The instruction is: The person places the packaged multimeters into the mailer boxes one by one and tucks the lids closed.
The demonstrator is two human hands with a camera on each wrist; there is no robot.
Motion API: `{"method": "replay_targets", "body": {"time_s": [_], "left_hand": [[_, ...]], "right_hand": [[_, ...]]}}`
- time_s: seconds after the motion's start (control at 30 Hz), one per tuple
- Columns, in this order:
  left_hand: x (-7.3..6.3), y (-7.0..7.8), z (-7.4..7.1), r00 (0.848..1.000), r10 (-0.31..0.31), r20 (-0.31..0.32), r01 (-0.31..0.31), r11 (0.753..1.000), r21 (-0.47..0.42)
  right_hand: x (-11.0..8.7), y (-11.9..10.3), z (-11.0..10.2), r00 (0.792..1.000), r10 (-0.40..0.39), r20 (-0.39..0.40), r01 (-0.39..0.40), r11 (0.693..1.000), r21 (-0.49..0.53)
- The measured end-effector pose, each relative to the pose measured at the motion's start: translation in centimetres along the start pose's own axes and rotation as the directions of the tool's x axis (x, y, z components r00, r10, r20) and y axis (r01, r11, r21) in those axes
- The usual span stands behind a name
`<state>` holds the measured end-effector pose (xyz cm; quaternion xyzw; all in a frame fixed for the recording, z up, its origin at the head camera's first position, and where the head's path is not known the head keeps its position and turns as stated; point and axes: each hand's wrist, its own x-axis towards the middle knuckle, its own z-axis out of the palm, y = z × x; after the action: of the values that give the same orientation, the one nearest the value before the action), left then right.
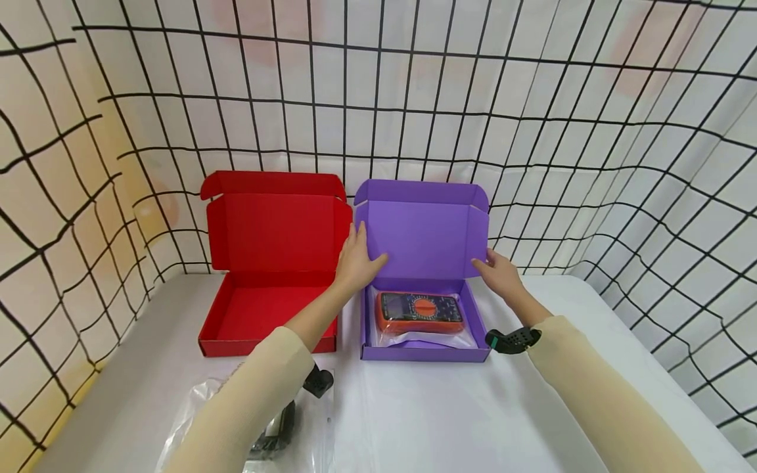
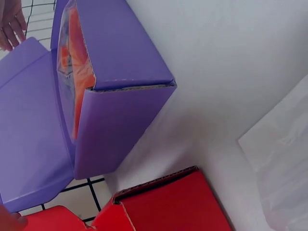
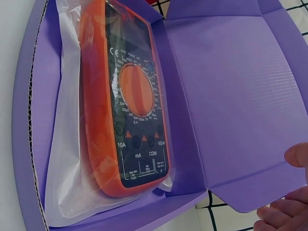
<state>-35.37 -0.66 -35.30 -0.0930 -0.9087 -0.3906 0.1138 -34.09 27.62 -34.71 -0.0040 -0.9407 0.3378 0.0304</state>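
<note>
A purple cardboard box (image 1: 422, 355) stands with its lid (image 1: 422, 230) raised. Inside lies an orange and black multimeter (image 1: 421, 311) in a clear plastic bag (image 3: 67, 144). My left hand (image 1: 355, 259) is at the lid's left edge, fingers extended upward and thumb spread to the right; only a bit of it shows low in the left wrist view. At the lid's right edge is my right hand (image 1: 499, 272). Its thumb (image 3: 297, 155) lies over the lid's inner face, while its fingers (image 3: 281, 214) are spread apart from the thumb, beyond the lid's edge.
A red cardboard box (image 1: 269, 347) with a raised lid stands at the left, with no item showing inside. Nearer me, a clear bag (image 1: 316, 427) with a dark item (image 1: 275, 433) is partly covered by my left sleeve. A black wire grid (image 1: 378, 105) encloses the white table (image 1: 414, 420).
</note>
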Motion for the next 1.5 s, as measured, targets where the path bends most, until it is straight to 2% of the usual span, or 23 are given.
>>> {"method": "replay_targets", "body": {"time_s": [0.17,0.3,0.53,0.87,1.0,1.17,1.33,1.5], "left_hand": [[-0.3,0.3,0.2,1.0,0.001,0.001,-0.001,1.0,-0.031],[-0.4,0.4,0.3,1.0,0.007,0.014,-0.006,0.999,-0.05],[-0.9,0.8,0.5,0.998,0.017,0.057,-0.013,0.997,-0.07],[-1.0,0.7,0.5,0.998,-0.001,0.058,0.007,0.996,-0.091],[-1.0,0.5,0.4,0.999,-0.021,0.024,0.024,0.99,-0.136],[-1.3,0.3,0.2,0.999,-0.053,-0.014,0.048,0.97,-0.237],[-1.6,0.1,0.1,0.991,-0.118,-0.057,0.09,0.927,-0.364],[-1.8,0.0,0.1,0.987,-0.139,-0.075,0.1,0.917,-0.387]], "right_hand": [[-0.2,-0.1,0.1,1.0,0.012,0.005,-0.012,1.0,0.021],[-0.5,-0.5,0.2,1.0,0.027,0.007,-0.028,0.997,0.076],[-0.7,-0.8,0.7,1.0,0.0,-0.007,0.001,0.997,0.083],[-0.8,-0.7,0.9,1.0,-0.017,-0.01,0.018,0.997,0.081],[-0.7,-0.3,0.8,0.999,-0.052,-0.014,0.053,0.996,0.074],[-1.2,-0.5,0.6,0.998,-0.057,-0.012,0.058,0.994,0.094],[-1.8,-0.4,0.7,0.998,-0.056,-0.013,0.057,0.99,0.127],[-1.8,0.2,0.8,0.998,-0.059,-0.018,0.061,0.985,0.164]]}}
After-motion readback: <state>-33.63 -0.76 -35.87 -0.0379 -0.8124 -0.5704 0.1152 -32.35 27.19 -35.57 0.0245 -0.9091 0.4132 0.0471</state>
